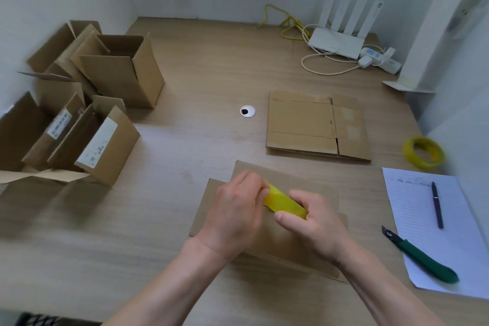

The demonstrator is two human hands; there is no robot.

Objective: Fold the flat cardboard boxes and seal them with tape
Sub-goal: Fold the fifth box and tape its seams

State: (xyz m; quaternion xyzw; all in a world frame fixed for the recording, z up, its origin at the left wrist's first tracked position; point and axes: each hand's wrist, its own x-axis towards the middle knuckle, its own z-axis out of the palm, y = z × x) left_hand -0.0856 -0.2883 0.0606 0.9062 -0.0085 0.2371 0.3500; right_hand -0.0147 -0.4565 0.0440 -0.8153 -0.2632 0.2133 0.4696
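A short strip of yellow tape [287, 202] is stretched between my two hands. My left hand [238, 209] pinches its upper left end and my right hand [312, 222] pinches its lower right end. Both hands hover over a flat cardboard box [291, 243] lying on the wooden desk [201, 82] in front of me. A second flat cardboard box [312, 124] lies farther back on the right. The yellow tape roll [423, 152] sits at the desk's right edge.
Several opened cardboard boxes [87, 103] stand at the left. A lined sheet [436, 230] with a pen [436, 204] and a green utility knife [423, 257] lies at the right. A router [341, 37], cables and a power strip occupy the back right corner.
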